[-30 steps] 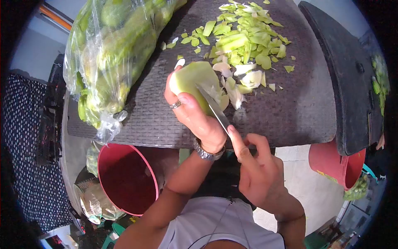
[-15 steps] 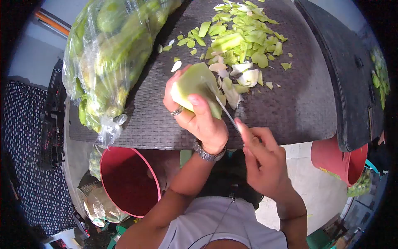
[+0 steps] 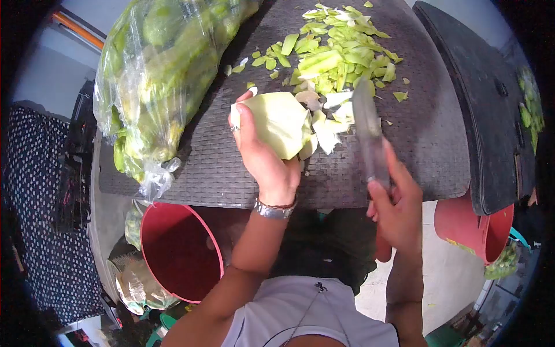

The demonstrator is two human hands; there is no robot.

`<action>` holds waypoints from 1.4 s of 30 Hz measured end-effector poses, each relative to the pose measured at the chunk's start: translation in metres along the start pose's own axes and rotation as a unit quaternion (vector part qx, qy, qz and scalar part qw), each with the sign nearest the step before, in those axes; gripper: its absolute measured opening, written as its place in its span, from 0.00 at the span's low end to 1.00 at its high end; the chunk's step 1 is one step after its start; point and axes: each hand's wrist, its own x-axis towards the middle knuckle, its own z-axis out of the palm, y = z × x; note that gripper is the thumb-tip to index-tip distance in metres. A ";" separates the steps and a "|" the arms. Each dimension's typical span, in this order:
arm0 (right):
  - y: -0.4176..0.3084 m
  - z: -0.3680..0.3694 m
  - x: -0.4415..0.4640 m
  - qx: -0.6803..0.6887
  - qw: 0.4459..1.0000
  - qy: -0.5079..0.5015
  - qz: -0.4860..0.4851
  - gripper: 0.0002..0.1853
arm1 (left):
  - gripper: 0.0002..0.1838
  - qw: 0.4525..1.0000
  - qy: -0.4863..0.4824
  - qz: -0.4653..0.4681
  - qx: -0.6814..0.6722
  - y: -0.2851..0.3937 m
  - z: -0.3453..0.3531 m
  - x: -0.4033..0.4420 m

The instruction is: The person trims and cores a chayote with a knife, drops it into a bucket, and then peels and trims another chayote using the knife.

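A peeled, pale green fruit [image 3: 282, 122] with flat cut faces rests in my left hand [image 3: 263, 153]; its exact kind is unclear. My thumb lies along its left side, and the fingers underneath are partly hidden. To its right, my right hand [image 3: 399, 199] is closed round the handle of a knife [image 3: 365, 118]. The blade points away from me, apart from the fruit and blurred by motion. Green peelings [image 3: 341, 58] lie heaped beyond both hands. Several whitish scraps [image 3: 328, 130] sit between the fruit and the knife.
Green produce fills a clear plastic bag [image 3: 167, 75] at the left of the dark woven tabletop [image 3: 231, 179]. A red bucket [image 3: 180, 248] stands below the near edge, and another red bucket [image 3: 471, 228] is at the right. A dark chair back [image 3: 471, 104] borders the table's right side.
The knife has come away from the fruit and swung to the right, its blade now pointing forward. My left hand has turned the fruit so a broad cut face shows upward.
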 end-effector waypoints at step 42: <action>-0.019 0.055 0.024 -0.294 0.932 -0.046 -0.208 0.51 | 0.36 0.951 -0.098 -0.169 -0.238 -0.014 -0.015 -0.010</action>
